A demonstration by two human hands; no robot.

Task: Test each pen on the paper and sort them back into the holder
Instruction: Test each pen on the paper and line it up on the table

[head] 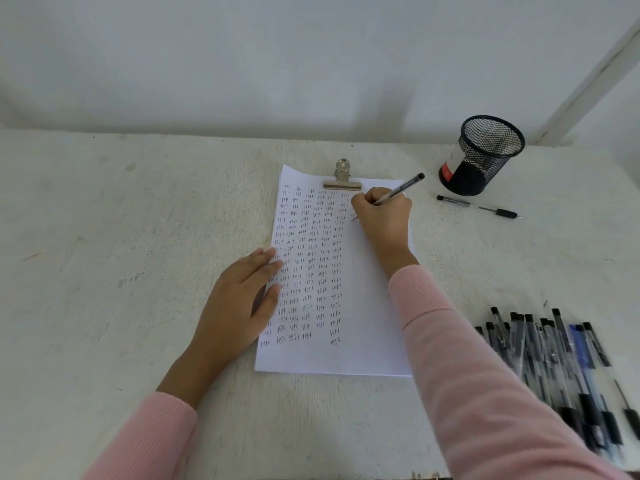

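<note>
A white paper (367, 327) covered in rows of the handwritten word "test" lies in the middle of the table, held at the top by a metal clip (342, 178). My right hand (382, 216) grips a clear pen (403, 188) with a black cap end, its tip down on the paper's upper right part. My left hand (239, 303) rests flat on the paper's left edge, fingers straight. A black mesh holder (481, 155) stands at the back right; no pen shows above its rim. One pen (479, 206) lies on the table just in front of the holder.
A pile of several black and blue pens (557, 368) lies at the right front of the whitish table (121, 254). A white wall rises behind the table, and a white post (595, 77) slants up at the back right.
</note>
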